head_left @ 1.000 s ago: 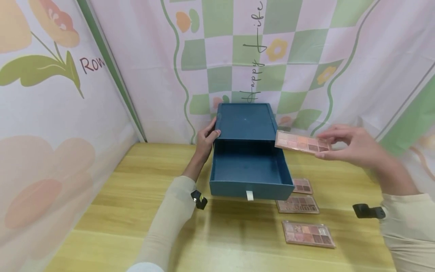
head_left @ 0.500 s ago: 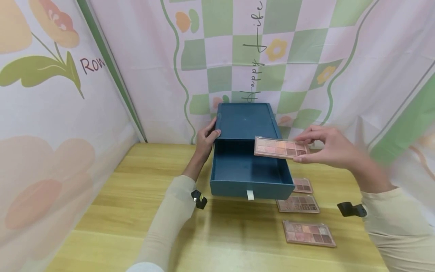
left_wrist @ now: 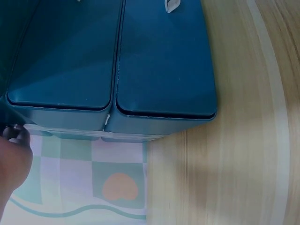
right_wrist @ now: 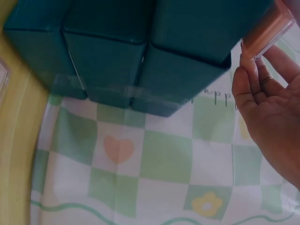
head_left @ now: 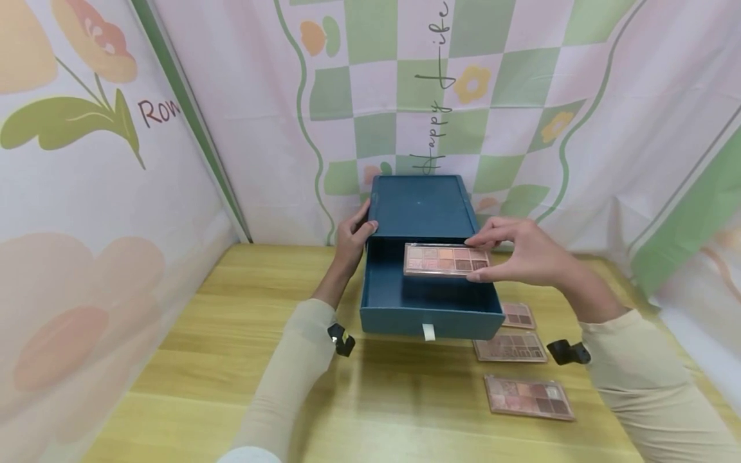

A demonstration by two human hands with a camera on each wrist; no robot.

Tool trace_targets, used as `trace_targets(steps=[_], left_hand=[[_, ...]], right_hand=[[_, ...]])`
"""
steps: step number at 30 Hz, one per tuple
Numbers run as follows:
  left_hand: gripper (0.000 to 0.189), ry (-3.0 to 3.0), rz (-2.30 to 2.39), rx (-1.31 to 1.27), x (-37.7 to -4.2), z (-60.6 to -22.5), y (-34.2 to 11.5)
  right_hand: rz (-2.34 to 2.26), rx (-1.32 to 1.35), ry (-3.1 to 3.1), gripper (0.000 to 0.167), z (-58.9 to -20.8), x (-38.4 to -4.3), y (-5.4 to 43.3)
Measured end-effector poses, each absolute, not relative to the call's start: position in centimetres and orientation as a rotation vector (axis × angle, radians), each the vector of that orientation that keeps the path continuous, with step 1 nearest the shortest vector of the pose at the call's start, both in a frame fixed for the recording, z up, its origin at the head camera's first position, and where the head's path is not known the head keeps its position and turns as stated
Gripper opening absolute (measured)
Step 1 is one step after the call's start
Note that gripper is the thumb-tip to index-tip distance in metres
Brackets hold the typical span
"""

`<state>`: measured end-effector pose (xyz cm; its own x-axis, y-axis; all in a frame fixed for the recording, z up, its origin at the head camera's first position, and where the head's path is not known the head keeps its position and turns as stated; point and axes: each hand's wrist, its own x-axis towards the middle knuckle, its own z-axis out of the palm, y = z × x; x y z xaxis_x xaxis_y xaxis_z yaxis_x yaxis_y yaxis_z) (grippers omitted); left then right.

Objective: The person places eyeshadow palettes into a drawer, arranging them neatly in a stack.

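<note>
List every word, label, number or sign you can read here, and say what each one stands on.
"Happy Life": back curtain, running sideways.
"Ro" plus a cut-off letter: left curtain.
Middle palette on the table: lettering too blurred to read.
Held palette, nearest palette, farthest palette: any marks too small to read.
Numbers: none readable.
</note>
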<state>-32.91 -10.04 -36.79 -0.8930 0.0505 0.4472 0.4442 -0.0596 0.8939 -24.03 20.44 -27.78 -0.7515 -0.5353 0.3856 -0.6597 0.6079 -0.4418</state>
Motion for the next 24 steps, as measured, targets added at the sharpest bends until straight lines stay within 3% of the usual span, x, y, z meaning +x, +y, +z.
trace_targets(steps=[24], left_hand=[[0.064,-1.922,-2.064,-0.516,-32.7,-36.7,-9.9]], right_hand=[[0.778,1.167,-2.681,0.042,-28.8,-24.2,16.2]])
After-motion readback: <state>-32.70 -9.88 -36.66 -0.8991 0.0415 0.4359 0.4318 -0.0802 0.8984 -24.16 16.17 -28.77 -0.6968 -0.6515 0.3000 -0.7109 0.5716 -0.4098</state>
